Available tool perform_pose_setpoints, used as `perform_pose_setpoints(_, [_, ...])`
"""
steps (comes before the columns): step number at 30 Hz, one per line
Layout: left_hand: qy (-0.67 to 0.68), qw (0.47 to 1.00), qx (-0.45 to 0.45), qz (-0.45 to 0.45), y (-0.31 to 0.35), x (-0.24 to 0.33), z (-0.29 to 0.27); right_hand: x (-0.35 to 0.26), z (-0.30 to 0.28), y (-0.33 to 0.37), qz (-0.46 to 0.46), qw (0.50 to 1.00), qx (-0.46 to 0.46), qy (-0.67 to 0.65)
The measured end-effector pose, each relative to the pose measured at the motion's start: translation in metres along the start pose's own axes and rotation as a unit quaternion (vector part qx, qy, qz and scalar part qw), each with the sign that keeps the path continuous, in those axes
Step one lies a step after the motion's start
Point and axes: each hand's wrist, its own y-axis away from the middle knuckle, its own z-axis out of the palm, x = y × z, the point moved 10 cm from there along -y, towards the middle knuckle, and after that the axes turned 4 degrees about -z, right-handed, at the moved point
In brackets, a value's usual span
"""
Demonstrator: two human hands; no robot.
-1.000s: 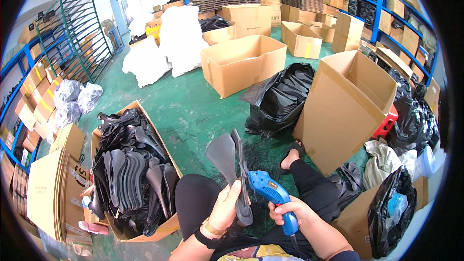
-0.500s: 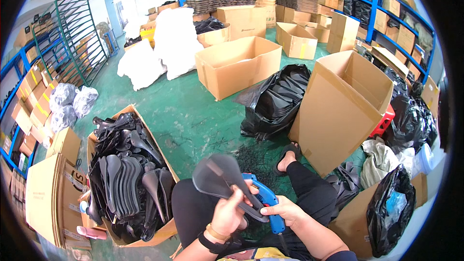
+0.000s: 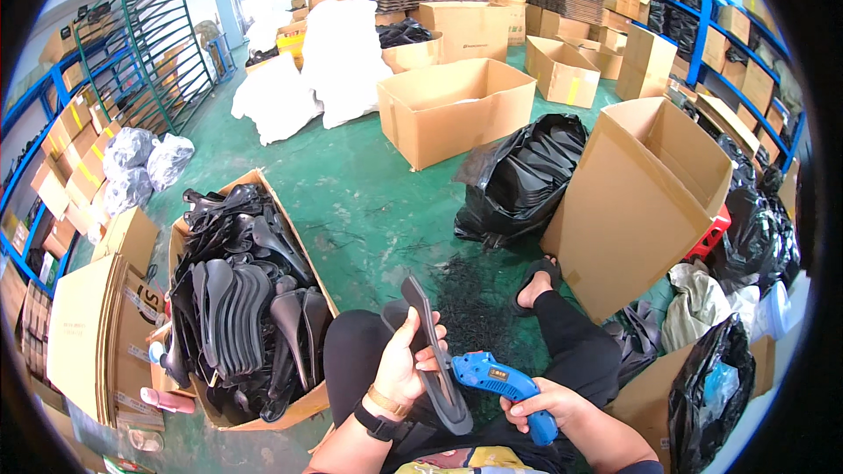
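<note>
My left hand (image 3: 404, 366) grips a black bicycle saddle shell (image 3: 450, 404), turned nearly edge-on over my lap. My right hand (image 3: 546, 408) is wrapped round the handle of a blue handheld power cutter (image 3: 499, 377). The cutter's head meets the near side of the saddle shell; its blade is hidden there. To the left of my knee stands a cardboard box (image 3: 303, 250) full of black saddle shells (image 3: 230, 316), several of them nested in a row.
Black trimmings (image 3: 479, 307) litter the green floor by my sandalled foot. A tall cardboard box (image 3: 615, 211) leans at right beside a black plastic bag (image 3: 527, 180). Ahead are an open carton (image 3: 457, 132) and white sacks (image 3: 344, 61). A lined box (image 3: 716, 386) stands near right.
The saddle shell has turned from showing its broad face to nearly edge-on. The cutter has swung from upright to pointing left, and my right hand has moved right. The view has shifted slightly left.
</note>
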Motion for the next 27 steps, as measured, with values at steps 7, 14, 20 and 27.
perform_pose_setpoints(7, [0.061, 0.992, -0.025, -0.109, 0.006, -0.033, 0.000, -0.001, 0.004, -0.003, -0.019, 0.999, -0.027, -0.024])
perform_pose_setpoints(14, [0.032, 0.991, 0.043, -0.123, 0.021, -0.047, 0.002, -0.012, 0.005, -0.006, -0.062, 0.998, -0.015, -0.021])
perform_pose_setpoints(20, [-0.008, 0.991, 0.009, -0.134, 0.025, -0.052, 0.016, -0.028, 0.008, -0.011, -0.090, 0.995, -0.010, -0.036])
perform_pose_setpoints(27, [-0.001, 0.984, -0.054, -0.169, 0.023, -0.053, 0.029, -0.051, 0.009, -0.007, -0.153, 0.984, -0.015, -0.088])
